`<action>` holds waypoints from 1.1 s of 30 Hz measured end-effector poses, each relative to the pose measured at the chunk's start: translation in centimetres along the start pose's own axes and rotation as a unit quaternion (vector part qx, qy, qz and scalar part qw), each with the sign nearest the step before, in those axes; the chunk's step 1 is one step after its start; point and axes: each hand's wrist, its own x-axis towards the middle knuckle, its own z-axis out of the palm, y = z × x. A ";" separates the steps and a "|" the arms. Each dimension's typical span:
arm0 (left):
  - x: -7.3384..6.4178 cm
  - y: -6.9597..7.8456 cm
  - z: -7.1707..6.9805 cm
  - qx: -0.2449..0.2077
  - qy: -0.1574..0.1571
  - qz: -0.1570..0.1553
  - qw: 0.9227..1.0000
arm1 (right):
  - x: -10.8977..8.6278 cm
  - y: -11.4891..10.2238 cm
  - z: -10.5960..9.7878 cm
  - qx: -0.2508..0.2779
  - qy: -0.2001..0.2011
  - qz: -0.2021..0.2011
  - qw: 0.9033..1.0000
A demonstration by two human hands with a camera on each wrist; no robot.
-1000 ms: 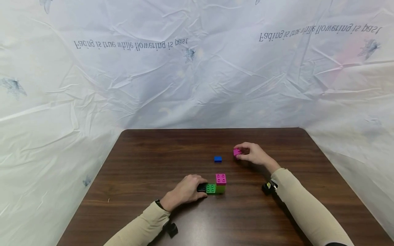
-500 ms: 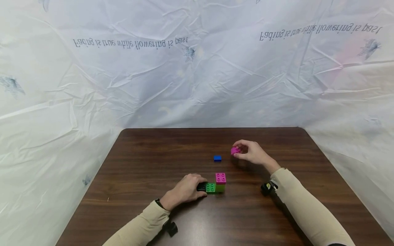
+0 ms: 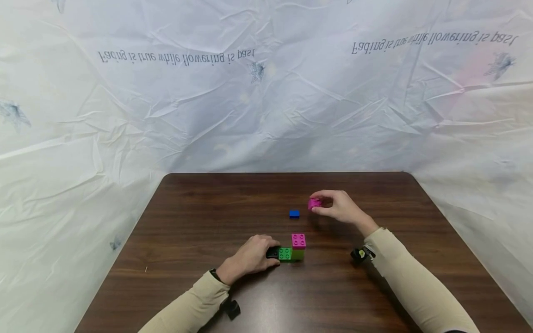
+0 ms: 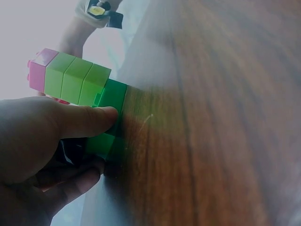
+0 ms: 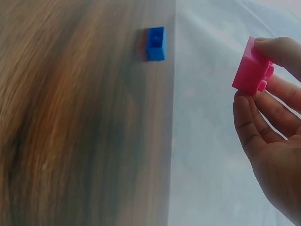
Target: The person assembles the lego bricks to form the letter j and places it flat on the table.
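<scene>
My left hand [image 3: 252, 255] grips the left end of a toy-brick build that stands on the table. A green base brick [image 3: 285, 254] with studs shows in it, along with a black brick [image 3: 272, 252] partly under the fingers. In the left wrist view, several light green bricks [image 4: 69, 77] rise in a column, topped by a pink brick [image 4: 43, 70]. My right hand [image 3: 342, 207] pinches a separate pink brick [image 5: 251, 68] between thumb and fingertips. Its studs face the palm, and it is lifted off the tabletop.
A small blue brick [image 3: 294, 214] lies on the brown wooden table [image 3: 200, 203], behind the build and left of my right hand. Past the table's far edge hangs a pale printed sheet [image 3: 266, 115], with more of it down both sides.
My right hand has shifted left with its pink brick, closer to the blue brick, tilting it on the way. My left hand and the build have stayed in place.
</scene>
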 end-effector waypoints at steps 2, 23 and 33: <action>0.0 0.0 0.0 -0.001 0.000 0.000 1.000 | 0.0 -0.3 0.0 0.001 0.002 -0.010 1.000; -0.1 0.2 0.1 -0.005 -0.009 -0.011 1.000 | -0.5 -3.9 -0.2 -0.037 0.013 -0.080 0.996; 0.0 0.0 -0.1 -0.005 -0.007 -0.007 1.000 | -0.6 -5.8 -0.2 -0.045 0.005 -0.101 0.994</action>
